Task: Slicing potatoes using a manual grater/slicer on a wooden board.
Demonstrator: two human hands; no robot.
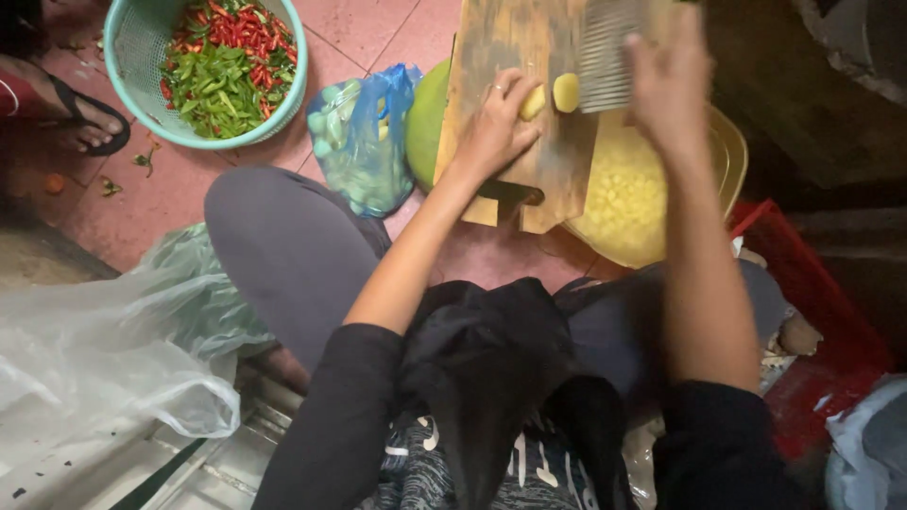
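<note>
The person's black top [491,378] fills the near view. Further out, the left hand [496,127] pinches a pale yellow potato piece [534,102] against the wooden board [510,57]; a second round piece [566,92] lies beside it. The blurred right hand [669,80] grips a crinkle cutter [609,52].

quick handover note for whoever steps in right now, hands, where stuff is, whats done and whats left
Left hand: pinning a yellow piece on the wooden cutting board.
Right hand: gripping the crinkle cutter, blade at a second yellow piece; hand blurred.
Done: a pile of cut yellow chunks in the yellow basin under the board.
Left: the two pieces on the board. The blue bag holds pale pieces, kind unclear.
Also nearby: teal basket of chillies, green round fruit.
</note>
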